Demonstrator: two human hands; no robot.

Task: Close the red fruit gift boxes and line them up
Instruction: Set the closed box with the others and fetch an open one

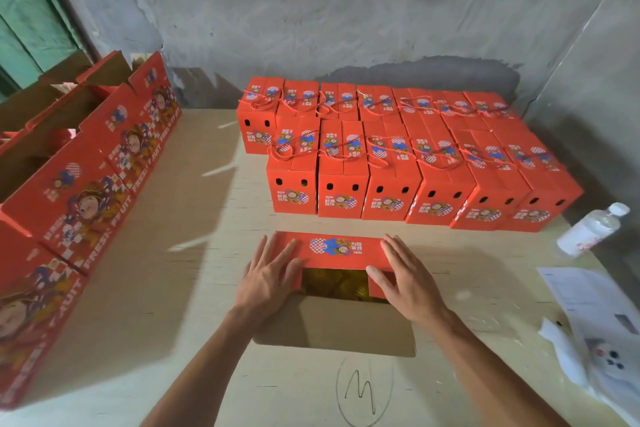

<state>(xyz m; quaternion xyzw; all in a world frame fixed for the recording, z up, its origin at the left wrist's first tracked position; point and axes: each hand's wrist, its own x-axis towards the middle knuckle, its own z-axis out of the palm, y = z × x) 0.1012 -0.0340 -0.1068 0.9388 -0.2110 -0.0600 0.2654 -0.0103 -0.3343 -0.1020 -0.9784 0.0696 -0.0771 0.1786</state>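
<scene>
Both bare forearms reach forward over the open box [334, 291]; left hand [268, 279] and right hand [407, 276] press flat, fingers straight, on its top flaps.

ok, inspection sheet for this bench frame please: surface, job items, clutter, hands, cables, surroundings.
Surface: pale board table, pen scribble near the front edge.
Job's things: open box, far flap pressed down, near flap still out, yellow fruit visible; closed boxes in two rows behind; unclosed boxes at left.
Clutter: water bottle, papers, plastic bag at right.
Hands: left hand and right hand flat on flaps, no grip.
Cables: nothing seen.
Surroundings: bare concrete wall.
</scene>
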